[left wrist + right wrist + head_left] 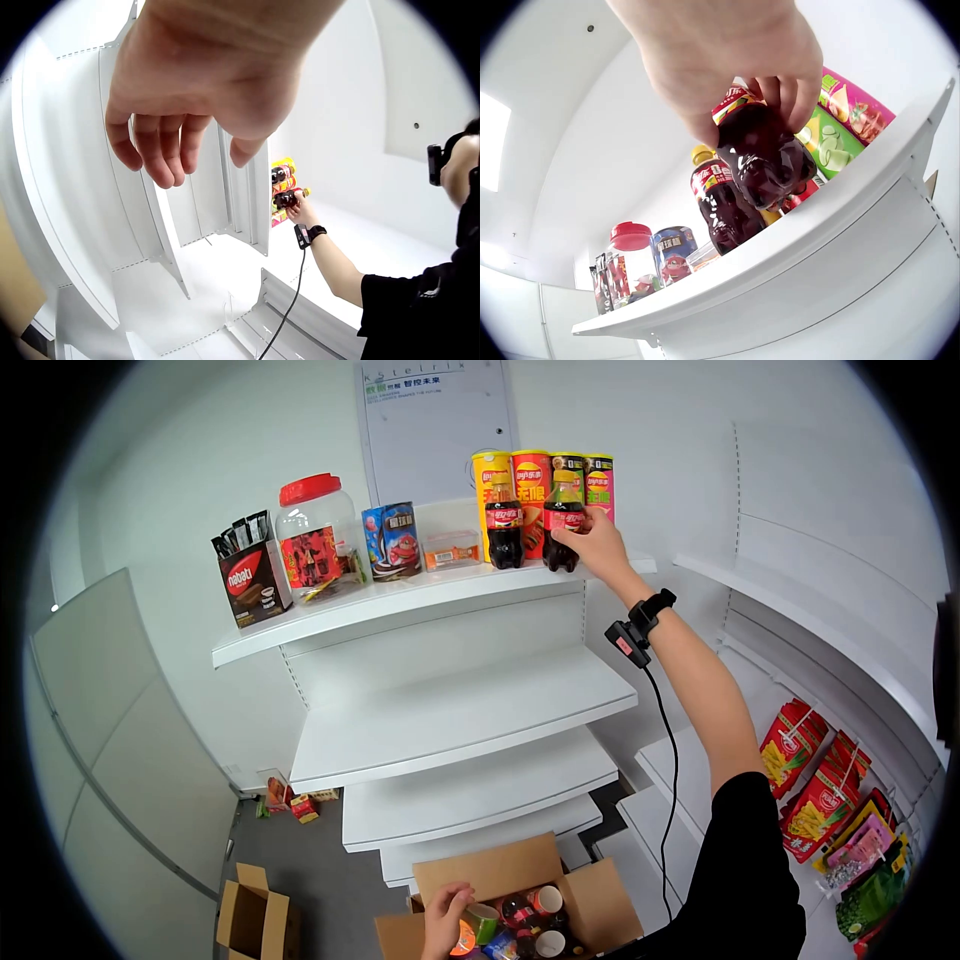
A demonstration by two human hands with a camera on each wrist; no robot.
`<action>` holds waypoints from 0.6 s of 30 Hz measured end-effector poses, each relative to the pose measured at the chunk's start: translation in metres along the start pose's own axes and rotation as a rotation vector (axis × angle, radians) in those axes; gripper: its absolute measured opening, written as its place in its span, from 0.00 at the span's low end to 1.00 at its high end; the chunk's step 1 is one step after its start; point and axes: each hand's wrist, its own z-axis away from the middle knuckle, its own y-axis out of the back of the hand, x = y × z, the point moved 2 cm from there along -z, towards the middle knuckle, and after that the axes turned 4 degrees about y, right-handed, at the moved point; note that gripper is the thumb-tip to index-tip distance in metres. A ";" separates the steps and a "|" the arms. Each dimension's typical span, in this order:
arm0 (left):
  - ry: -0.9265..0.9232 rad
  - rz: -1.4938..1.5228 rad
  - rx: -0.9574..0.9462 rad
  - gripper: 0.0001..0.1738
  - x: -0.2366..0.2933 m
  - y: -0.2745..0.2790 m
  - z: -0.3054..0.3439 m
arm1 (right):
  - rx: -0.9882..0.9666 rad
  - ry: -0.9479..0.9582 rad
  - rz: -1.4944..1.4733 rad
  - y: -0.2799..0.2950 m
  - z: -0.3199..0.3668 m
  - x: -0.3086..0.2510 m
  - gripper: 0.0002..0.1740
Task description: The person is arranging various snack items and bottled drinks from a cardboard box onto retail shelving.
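Note:
My right hand grips a dark cola bottle with a yellow cap and red label at the front edge of the top shelf. In the right wrist view the bottle's base overlaps the shelf edge, with the fingers curled round its label. A second cola bottle stands just to its left. Behind the two bottles, several tall chip cans stand in a row. Low down, my left hand hangs over an open cardboard box, fingers loosely curled and holding nothing.
Left along the top shelf stand a small orange packet box, a blue tin, a red-lidded jar and a nabati box. Drinks and cans fill the carton. Snack bags hang at right; another carton sits on the floor.

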 end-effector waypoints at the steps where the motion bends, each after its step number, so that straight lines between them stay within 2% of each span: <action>1: -0.023 0.001 0.010 0.12 0.000 0.001 0.000 | 0.003 -0.003 0.027 -0.001 -0.001 -0.003 0.39; 5: -0.041 -0.084 0.070 0.13 0.020 -0.002 0.013 | 0.059 -0.001 0.033 -0.016 -0.015 0.025 0.36; 11: -0.122 -0.159 0.098 0.13 0.027 0.000 0.015 | 0.038 0.002 0.027 -0.018 -0.015 0.013 0.33; 18: -0.112 -0.130 0.099 0.13 0.014 0.004 0.011 | 0.010 -0.003 0.105 -0.020 -0.019 0.008 0.33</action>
